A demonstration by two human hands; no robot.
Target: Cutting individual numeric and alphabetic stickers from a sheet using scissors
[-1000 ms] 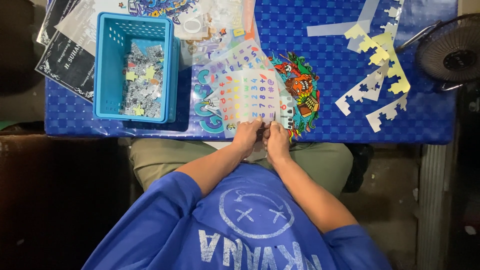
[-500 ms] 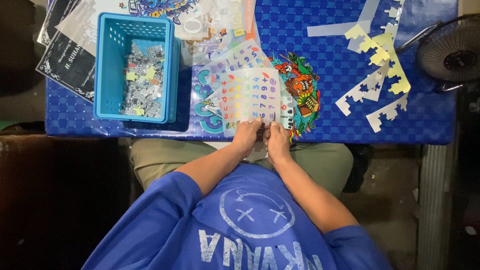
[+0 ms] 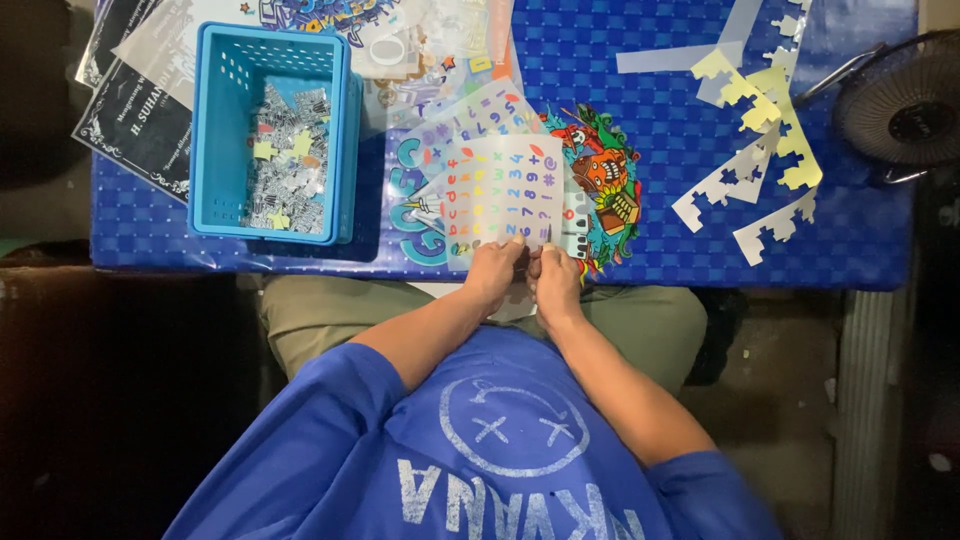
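Note:
A translucent sticker sheet (image 3: 505,190) printed with small coloured letters and numbers lies at the near edge of a blue woven-pattern table (image 3: 650,110). My left hand (image 3: 495,268) and my right hand (image 3: 553,275) meet side by side at the sheet's bottom edge, fingertips pinching it. More sticker sheets (image 3: 455,110) fan out underneath. A colourful cartoon sticker (image 3: 605,185) sits just right of the sheet.
A blue plastic basket (image 3: 215,130) holding several small cut stickers stands at the left. Black printed sheets (image 3: 135,120) lie beyond its left side. Pale yellow and grey backing strips (image 3: 760,150) lie at the right. A small dark fan (image 3: 905,105) is at the far right edge.
Both hands stay at the sheet's bottom edge with only slight finger movement. The sheet has barely shifted.

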